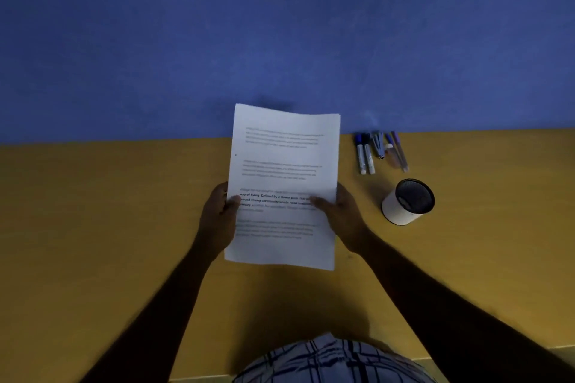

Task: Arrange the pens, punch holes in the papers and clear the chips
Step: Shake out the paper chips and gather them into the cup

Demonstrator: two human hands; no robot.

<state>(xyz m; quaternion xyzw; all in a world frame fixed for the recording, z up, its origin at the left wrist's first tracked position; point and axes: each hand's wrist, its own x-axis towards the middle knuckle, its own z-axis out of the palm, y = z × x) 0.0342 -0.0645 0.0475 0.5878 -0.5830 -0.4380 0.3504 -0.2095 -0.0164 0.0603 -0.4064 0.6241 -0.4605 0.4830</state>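
Observation:
A stack of white printed papers (284, 165) is held up above the yellow table (93, 227), in the middle of the view. My left hand (217, 211) grips its left edge, thumb on the front. My right hand (339, 214) grips its right edge, thumb across the text. Several pens and markers (378, 151) lie side by side at the table's far edge, right of the papers. A white pen holder (407, 202) with a black mesh inside stands nearer, below the pens. No hole punch is in view.
A blue wall (280, 25) rises directly behind the table's far edge. The table's near edge runs by my checked shirt (329, 361) at the bottom.

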